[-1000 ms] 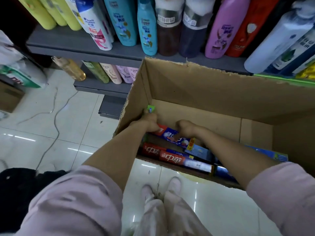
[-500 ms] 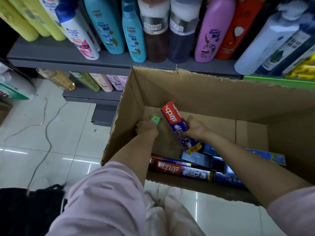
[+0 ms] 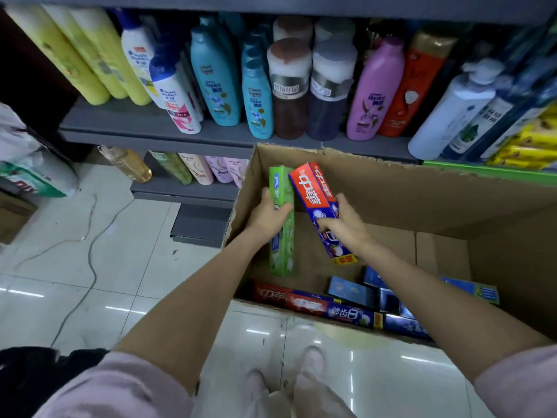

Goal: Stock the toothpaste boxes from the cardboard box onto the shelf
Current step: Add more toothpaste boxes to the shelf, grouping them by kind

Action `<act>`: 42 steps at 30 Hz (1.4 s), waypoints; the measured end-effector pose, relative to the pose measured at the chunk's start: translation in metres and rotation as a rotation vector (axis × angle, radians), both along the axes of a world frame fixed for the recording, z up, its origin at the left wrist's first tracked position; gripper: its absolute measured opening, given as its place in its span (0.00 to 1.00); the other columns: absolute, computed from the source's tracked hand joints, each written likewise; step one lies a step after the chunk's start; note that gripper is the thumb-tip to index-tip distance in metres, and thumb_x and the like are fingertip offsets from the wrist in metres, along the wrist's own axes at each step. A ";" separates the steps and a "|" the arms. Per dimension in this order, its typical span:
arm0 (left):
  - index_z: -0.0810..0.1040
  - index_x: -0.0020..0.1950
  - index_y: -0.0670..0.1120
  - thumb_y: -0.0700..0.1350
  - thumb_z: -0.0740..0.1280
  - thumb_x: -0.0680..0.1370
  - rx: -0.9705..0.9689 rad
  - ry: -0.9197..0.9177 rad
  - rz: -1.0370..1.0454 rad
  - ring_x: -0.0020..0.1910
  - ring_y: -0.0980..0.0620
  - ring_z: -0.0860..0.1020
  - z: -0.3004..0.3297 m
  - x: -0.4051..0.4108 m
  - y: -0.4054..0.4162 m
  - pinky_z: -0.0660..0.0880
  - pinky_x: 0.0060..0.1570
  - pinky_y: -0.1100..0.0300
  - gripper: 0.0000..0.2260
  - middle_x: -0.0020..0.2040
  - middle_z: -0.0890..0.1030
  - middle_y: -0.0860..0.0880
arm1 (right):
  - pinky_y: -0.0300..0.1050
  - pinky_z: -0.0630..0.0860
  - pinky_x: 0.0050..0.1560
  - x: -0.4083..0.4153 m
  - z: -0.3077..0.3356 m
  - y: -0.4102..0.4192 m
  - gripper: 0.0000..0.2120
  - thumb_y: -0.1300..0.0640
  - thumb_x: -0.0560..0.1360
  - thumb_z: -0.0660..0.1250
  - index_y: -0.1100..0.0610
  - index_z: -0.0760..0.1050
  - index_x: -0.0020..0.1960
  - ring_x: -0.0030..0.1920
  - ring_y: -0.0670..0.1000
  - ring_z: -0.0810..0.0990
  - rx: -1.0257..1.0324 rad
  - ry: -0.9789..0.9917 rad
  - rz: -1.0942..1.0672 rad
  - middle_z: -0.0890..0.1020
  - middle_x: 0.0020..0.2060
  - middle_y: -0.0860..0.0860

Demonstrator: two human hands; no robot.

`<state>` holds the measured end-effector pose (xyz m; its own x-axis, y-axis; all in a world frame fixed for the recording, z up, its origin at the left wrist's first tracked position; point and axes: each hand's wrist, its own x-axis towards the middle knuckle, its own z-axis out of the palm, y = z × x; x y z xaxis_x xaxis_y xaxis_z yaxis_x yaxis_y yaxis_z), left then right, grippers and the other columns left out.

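An open cardboard box (image 3: 391, 188) stands on the floor against the shelf. My left hand (image 3: 266, 215) grips a green toothpaste box (image 3: 281, 251), held upright above the carton's left side. My right hand (image 3: 343, 224) grips a red and blue toothpaste box (image 3: 313, 194), tilted with its red end up, right beside the green one. Several more toothpaste boxes lie in the bottom of the carton: red ones (image 3: 301, 303) along the near wall and blue ones (image 3: 352, 291) to their right.
A grey shelf (image 3: 144, 125) above the carton carries shampoo bottles (image 3: 256, 95) packed side by side. A lower shelf (image 3: 180, 188) holds several smaller bottles. White tiled floor (image 3: 105, 251) with a cable lies to the left, with packaged goods (image 3: 33, 173) at the far left. My feet (image 3: 283, 384) stand before the carton.
Both hands have risen out of the carton. The green box, earlier only a corner in my left hand, is now lifted fully. The red and blue box has come up beside it.
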<state>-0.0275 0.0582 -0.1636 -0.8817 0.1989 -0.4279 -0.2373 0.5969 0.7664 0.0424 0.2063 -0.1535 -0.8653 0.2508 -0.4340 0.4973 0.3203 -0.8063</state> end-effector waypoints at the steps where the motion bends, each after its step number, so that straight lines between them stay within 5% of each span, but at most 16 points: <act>1: 0.65 0.65 0.44 0.47 0.63 0.78 0.077 0.013 0.011 0.57 0.43 0.78 0.012 0.002 0.000 0.73 0.61 0.51 0.18 0.58 0.79 0.43 | 0.42 0.74 0.43 -0.001 0.011 -0.004 0.18 0.63 0.70 0.68 0.58 0.64 0.56 0.48 0.54 0.78 0.002 0.045 -0.020 0.79 0.51 0.54; 5: 0.69 0.60 0.46 0.50 0.65 0.78 0.343 0.087 0.072 0.54 0.49 0.78 0.064 0.007 -0.006 0.73 0.60 0.54 0.14 0.53 0.80 0.49 | 0.42 0.75 0.45 -0.004 0.058 -0.028 0.14 0.55 0.75 0.66 0.51 0.66 0.58 0.46 0.48 0.80 -0.047 0.247 -0.096 0.80 0.49 0.48; 8: 0.70 0.54 0.45 0.49 0.64 0.78 0.446 0.188 0.132 0.48 0.49 0.79 0.113 0.002 -0.017 0.73 0.52 0.54 0.10 0.45 0.79 0.50 | 0.47 0.77 0.48 -0.011 0.096 -0.043 0.09 0.50 0.78 0.62 0.51 0.64 0.51 0.48 0.53 0.81 0.014 0.400 -0.145 0.81 0.51 0.51; 11: 0.66 0.54 0.46 0.53 0.62 0.78 0.396 0.336 0.078 0.42 0.52 0.77 0.172 -0.008 -0.037 0.70 0.45 0.55 0.13 0.40 0.76 0.54 | 0.48 0.76 0.46 -0.025 0.148 -0.055 0.10 0.49 0.78 0.62 0.53 0.63 0.49 0.47 0.56 0.81 0.177 0.506 -0.149 0.81 0.51 0.53; 13: 0.62 0.53 0.46 0.53 0.60 0.78 0.376 0.403 0.075 0.45 0.45 0.78 0.207 -0.018 -0.050 0.71 0.46 0.53 0.13 0.40 0.76 0.50 | 0.49 0.74 0.47 -0.039 0.182 -0.059 0.09 0.50 0.77 0.63 0.54 0.65 0.50 0.49 0.58 0.80 0.318 0.589 -0.106 0.80 0.51 0.56; 16: 0.58 0.52 0.45 0.50 0.58 0.80 0.299 0.545 0.094 0.45 0.42 0.74 0.252 -0.035 -0.066 0.66 0.43 0.54 0.11 0.41 0.75 0.45 | 0.48 0.69 0.48 -0.063 0.235 -0.057 0.17 0.49 0.76 0.65 0.54 0.71 0.62 0.55 0.59 0.76 0.656 0.626 -0.013 0.77 0.54 0.58; 19: 0.61 0.58 0.42 0.48 0.59 0.80 0.200 0.761 0.081 0.49 0.38 0.74 0.279 -0.062 -0.073 0.66 0.44 0.52 0.13 0.50 0.76 0.39 | 0.51 0.71 0.51 -0.090 0.284 -0.052 0.25 0.48 0.78 0.63 0.50 0.63 0.73 0.60 0.60 0.75 0.973 0.579 0.098 0.76 0.59 0.59; 23: 0.66 0.62 0.44 0.52 0.62 0.78 0.048 0.885 0.072 0.53 0.39 0.74 0.304 -0.102 -0.071 0.69 0.47 0.50 0.17 0.54 0.75 0.40 | 0.52 0.70 0.58 -0.133 0.317 -0.042 0.24 0.52 0.77 0.63 0.49 0.65 0.72 0.61 0.59 0.73 1.255 0.572 0.198 0.75 0.61 0.57; 34: 0.69 0.63 0.47 0.52 0.64 0.77 -0.235 0.989 -0.066 0.52 0.42 0.73 0.350 -0.223 -0.018 0.68 0.42 0.53 0.17 0.49 0.71 0.45 | 0.58 0.71 0.60 -0.278 0.337 0.008 0.25 0.65 0.77 0.62 0.54 0.65 0.72 0.66 0.61 0.67 1.276 0.400 0.276 0.68 0.62 0.60; 42: 0.70 0.64 0.48 0.52 0.65 0.77 -0.266 1.034 -0.130 0.50 0.42 0.74 0.351 -0.269 -0.016 0.69 0.41 0.54 0.17 0.48 0.72 0.45 | 0.59 0.69 0.65 -0.327 0.341 0.026 0.23 0.64 0.78 0.61 0.55 0.64 0.72 0.67 0.63 0.67 1.214 0.240 0.202 0.67 0.66 0.59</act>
